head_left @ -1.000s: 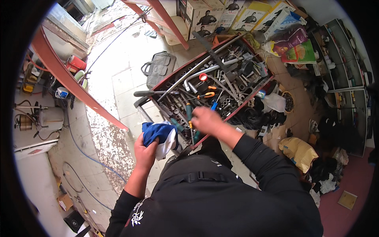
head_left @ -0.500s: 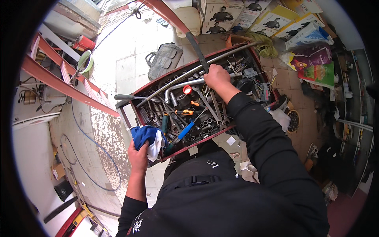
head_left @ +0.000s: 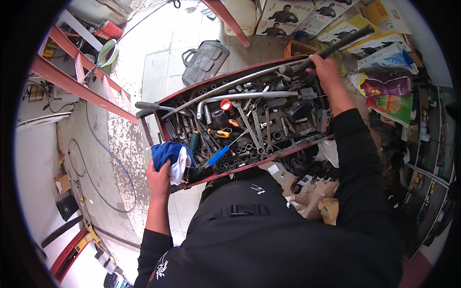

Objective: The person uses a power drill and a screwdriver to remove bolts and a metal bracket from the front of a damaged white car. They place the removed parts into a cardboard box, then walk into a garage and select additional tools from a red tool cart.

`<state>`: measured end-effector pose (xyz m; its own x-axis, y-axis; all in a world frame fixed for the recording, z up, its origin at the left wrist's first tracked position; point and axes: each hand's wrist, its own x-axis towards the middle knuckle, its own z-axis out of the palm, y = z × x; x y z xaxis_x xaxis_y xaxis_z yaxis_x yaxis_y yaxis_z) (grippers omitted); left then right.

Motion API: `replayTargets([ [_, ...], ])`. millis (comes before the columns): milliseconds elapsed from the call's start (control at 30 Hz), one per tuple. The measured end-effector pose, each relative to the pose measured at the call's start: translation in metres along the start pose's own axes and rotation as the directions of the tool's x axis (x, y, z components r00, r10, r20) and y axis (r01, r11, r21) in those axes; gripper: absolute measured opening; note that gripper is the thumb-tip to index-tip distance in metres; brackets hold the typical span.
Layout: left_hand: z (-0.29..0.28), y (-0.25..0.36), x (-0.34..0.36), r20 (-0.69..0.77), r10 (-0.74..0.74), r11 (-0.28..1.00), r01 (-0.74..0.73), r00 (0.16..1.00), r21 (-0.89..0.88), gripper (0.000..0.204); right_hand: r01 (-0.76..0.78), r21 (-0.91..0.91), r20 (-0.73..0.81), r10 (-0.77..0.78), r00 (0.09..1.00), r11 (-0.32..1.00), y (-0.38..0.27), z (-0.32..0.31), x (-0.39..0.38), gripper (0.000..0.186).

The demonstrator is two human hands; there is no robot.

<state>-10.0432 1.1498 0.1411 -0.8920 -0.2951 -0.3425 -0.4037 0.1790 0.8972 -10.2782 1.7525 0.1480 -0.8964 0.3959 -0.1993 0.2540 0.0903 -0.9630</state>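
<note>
My right hand is closed on a dark long-handled hammer, held above the far right corner of a red metal tool tray. The hammer's head points left, and its handle rises to the upper right. Bunched in my left hand is a blue and white cloth, at the tray's near left corner. The tray is full of tools: wrenches, sockets, a bent steel bar, orange-handled pliers and a blue-handled screwdriver.
A grey bag lies on the tiled floor beyond the tray. Printed boxes and colourful plastic sacks are piled at the far right. Red metal beams stand on the left, near a blue hose. Shelves line the right.
My right hand has moved right with the hammer, whose handle has swung from pointing up-left to pointing up-right. My left hand and the cloth have shifted slightly left and up.
</note>
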Motion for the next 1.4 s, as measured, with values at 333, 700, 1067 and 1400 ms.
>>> replayTargets([
  [333,0.010,0.012,-0.006,-0.012,-0.010,1.000,0.010,1.000,0.011,0.029,-0.101,-0.608,-0.024,0.108,0.994,0.788,0.028,-0.024,0.045,0.046],
  [700,0.017,0.010,0.012,0.022,-0.044,0.999,0.044,0.999,-0.002,0.036,-0.028,-0.766,-0.012,0.029,1.000,0.642,0.110,-0.050,0.090,0.047],
  [1067,-0.011,0.028,0.010,-0.211,0.110,0.989,-0.127,0.971,-0.071,0.019,0.102,-0.817,0.010,-0.163,0.987,0.568,0.077,-0.044,0.046,0.048],
  [1400,-0.087,0.044,0.008,-0.434,0.171,0.928,-0.293,0.884,-0.230,0.019,0.495,-0.516,0.409,-0.306,0.859,0.699,0.030,0.086,-0.146,0.023],
])
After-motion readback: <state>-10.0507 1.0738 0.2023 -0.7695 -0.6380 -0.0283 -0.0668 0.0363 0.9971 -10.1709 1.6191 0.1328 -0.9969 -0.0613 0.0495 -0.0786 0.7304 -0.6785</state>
